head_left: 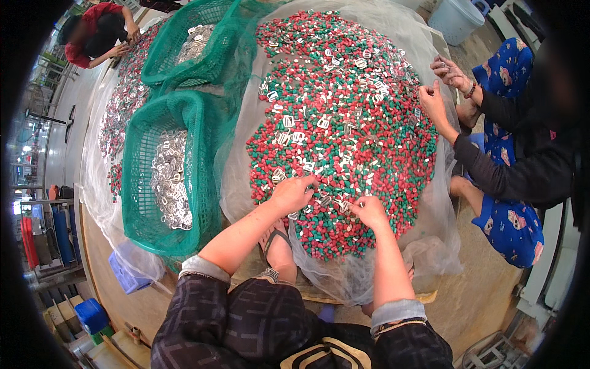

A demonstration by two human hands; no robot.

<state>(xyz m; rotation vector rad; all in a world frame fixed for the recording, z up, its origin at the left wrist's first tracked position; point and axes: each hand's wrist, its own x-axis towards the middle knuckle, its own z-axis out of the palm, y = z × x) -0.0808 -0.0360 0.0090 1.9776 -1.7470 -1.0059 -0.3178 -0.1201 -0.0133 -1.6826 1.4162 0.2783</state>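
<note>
A wide heap of small red, green and white pieces (319, 147) is spread before me, with flat metal slide buckles (323, 123) scattered through it. My left hand (295, 195) rests at the heap's near left, fingers curled together; whatever they hold is hidden. My right hand (371, 213) is at the near middle, thumb and forefinger pinched close to a pale buckle (343, 205). Whether that buckle is in the pinch I cannot make out. On the left stands a green basket (138, 209) lined with green net, holding many silvery buckles (172, 184).
A second green basket (153, 64) with buckles stands behind the first. White mesh cloth (236, 178) lies under the heap. At right, a seated co-worker's hands (445, 92) are over the heap's edge. Another person (98, 37) works at far left. A pale bucket (456, 21) stands at far right.
</note>
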